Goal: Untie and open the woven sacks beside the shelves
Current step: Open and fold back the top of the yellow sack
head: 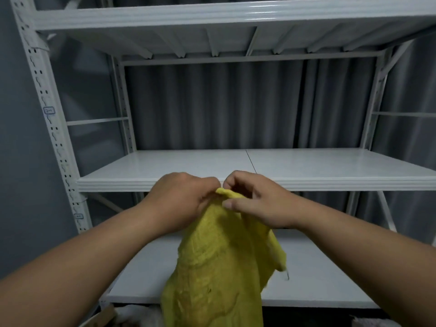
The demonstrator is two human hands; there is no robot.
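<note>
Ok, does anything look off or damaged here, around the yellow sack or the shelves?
Nothing stands out. Both hands, left hand and right hand, pinch the bunched top of the yellow sack, which hangs crumpled but with no clear tear. The white shelves look straight.

a white metal rack (236,182) fills the view, its boards bare. its perforated upright (50,128) carries small labels. a grey pleated curtain (219,105) hangs behind the rack. a plain grey wall (16,149) stands left of it. the light is dim and cool.
</note>
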